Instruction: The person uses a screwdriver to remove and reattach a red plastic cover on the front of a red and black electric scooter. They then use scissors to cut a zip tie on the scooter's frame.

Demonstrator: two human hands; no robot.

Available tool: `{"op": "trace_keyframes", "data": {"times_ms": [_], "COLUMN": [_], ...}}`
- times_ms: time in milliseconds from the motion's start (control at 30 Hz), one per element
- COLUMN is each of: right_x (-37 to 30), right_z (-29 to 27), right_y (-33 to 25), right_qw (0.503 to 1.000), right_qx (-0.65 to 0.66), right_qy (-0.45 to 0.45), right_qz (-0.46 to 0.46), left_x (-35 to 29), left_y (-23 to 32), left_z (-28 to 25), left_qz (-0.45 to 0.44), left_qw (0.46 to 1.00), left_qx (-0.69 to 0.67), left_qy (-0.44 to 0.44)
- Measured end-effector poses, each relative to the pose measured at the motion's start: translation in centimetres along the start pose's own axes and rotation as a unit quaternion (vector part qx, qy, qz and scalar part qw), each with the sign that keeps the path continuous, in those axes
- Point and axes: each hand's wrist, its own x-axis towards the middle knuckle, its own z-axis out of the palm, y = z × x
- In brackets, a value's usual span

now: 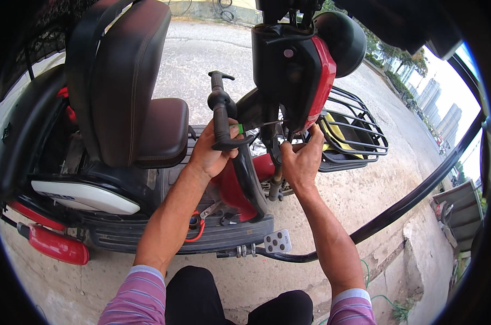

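Observation:
My left hand (206, 153) is closed round a screwdriver with a green handle (239, 129), partly hidden by the black handlebar grip (221, 122) in front of it. The thin shaft runs right, toward the underside of the scooter's black front housing (280, 62). Whether its tip sits in a screw is too small to tell. My right hand (302, 160) grips the lower end of that housing, below its red trim (325, 65); thumb and fingers are bent round the edge there. A black steering column (268, 130) stands between the two hands.
Brown padded seats (161, 130) stand left of the handlebar. Orange-handled scissors (198, 223) lie on the grey footboard (148, 238). Beyond my right hand is a black wire basket (359, 130) with something yellow inside. A bent black bar (386, 216) with a metal pedal (278, 241) curves up right.

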Motion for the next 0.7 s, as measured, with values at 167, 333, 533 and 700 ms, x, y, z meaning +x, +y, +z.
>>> {"op": "trace_keyframes", "data": {"times_ms": [167, 333, 533, 700], "right_x": [0.0, 0.0, 0.1, 0.0], "right_z": [-0.3, -0.5, -0.9, -0.4], "right_y": [-0.8, -1.1, -2.2, -0.8], "right_qw": [0.998, 0.998, 0.993, 0.999], "right_qx": [0.019, 0.031, 0.058, 0.024], "right_qy": [-0.021, -0.025, -0.047, -0.015], "right_qz": [0.051, 0.057, 0.096, 0.028], "left_x": [-0.3, -0.5, -0.5, 0.0], "left_y": [-0.8, -0.2, 0.6, -0.6], "left_z": [0.1, 0.9, 0.7, 0.9], "left_qz": [0.080, 0.040, -0.005, 0.056], "left_qw": [0.995, 0.996, 0.996, 0.996], "left_qx": [0.059, 0.070, 0.091, 0.066], "left_qy": [0.005, 0.023, -0.007, -0.004]}}
